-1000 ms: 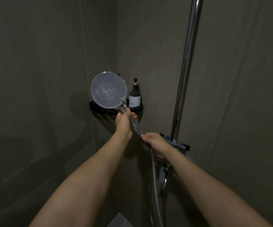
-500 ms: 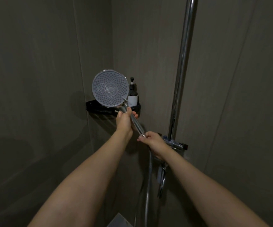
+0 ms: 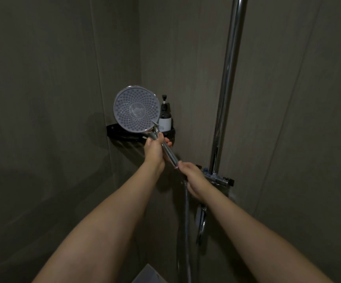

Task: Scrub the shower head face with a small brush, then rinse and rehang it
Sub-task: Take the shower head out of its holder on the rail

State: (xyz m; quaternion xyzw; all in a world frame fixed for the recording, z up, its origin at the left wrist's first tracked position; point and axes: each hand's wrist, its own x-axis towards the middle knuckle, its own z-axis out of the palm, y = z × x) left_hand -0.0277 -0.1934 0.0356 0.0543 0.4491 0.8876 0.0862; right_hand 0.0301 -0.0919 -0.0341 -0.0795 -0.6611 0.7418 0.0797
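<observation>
The round shower head (image 3: 136, 109) is held up in front of the wall corner, its grey nozzle face turned toward me. My left hand (image 3: 154, 149) grips the chrome handle just below the head. My right hand (image 3: 192, 178) is closed on the lower end of the handle, where the hose (image 3: 186, 221) joins and hangs down. No brush is in view. The chrome riser rail (image 3: 228, 78) stands to the right, with its bracket (image 3: 219, 179) just right of my right hand.
A black corner shelf (image 3: 122, 133) sits behind the shower head with a dark pump bottle (image 3: 165, 117) on it. Dark grey tiled walls close in on the left and right. A chrome mixer lever (image 3: 201, 223) hangs below the bracket.
The shower head has stayed almost where it was, shifting slightly left in view. Both hands keep their grip on the handle, and the hose now hangs straighter.
</observation>
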